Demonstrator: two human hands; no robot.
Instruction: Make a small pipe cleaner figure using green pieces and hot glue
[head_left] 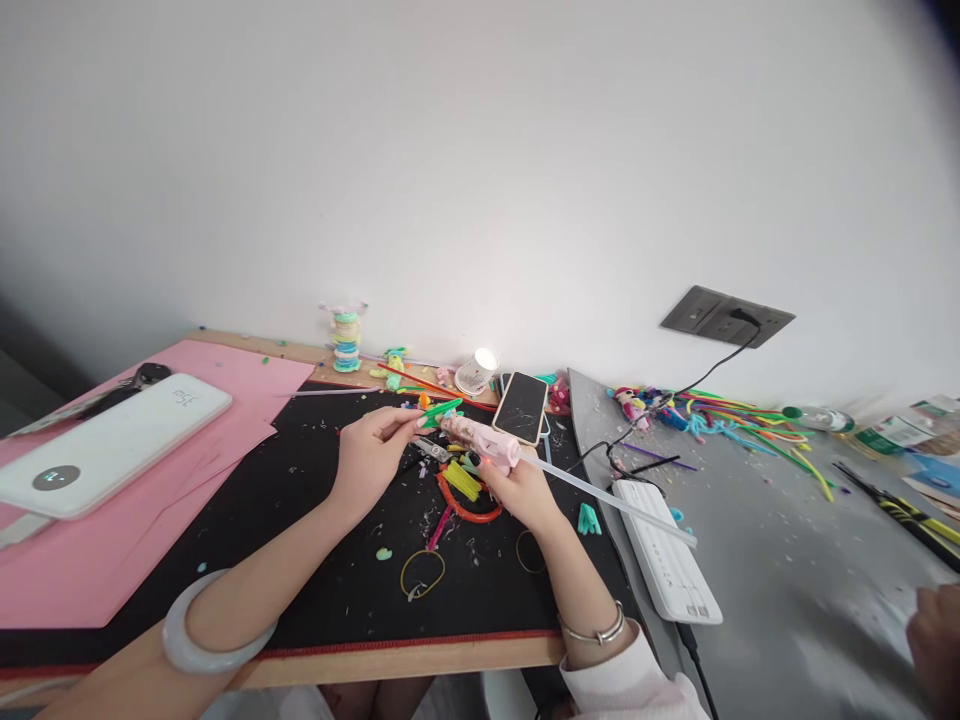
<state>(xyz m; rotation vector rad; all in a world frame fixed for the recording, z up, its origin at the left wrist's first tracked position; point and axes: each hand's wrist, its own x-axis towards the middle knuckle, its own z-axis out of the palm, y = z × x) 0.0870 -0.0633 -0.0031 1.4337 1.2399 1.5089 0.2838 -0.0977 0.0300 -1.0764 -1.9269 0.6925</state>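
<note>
My left hand (375, 450) pinches a green pipe cleaner piece (441, 411) between thumb and fingertips. My right hand (523, 492) is wrapped round a pink hot glue gun (491, 443), whose nozzle end is right by the green piece; whether they touch I cannot tell. A long clear glue stick (611, 497) juts out of the gun's back towards the right. Under the hands lie short yellow pipe cleaner pieces (461, 481), a bent orange pipe cleaner (471, 512) and a magenta one (439, 527).
A phone (520, 407) and a white paper cup (475, 372) stand behind the glue gun. At right are a white power strip (666, 550) with a cord, a pipe cleaner bundle (739, 420) and another person's hand (934, 635). Pink paper (202, 500) carries a white power bank (112, 440).
</note>
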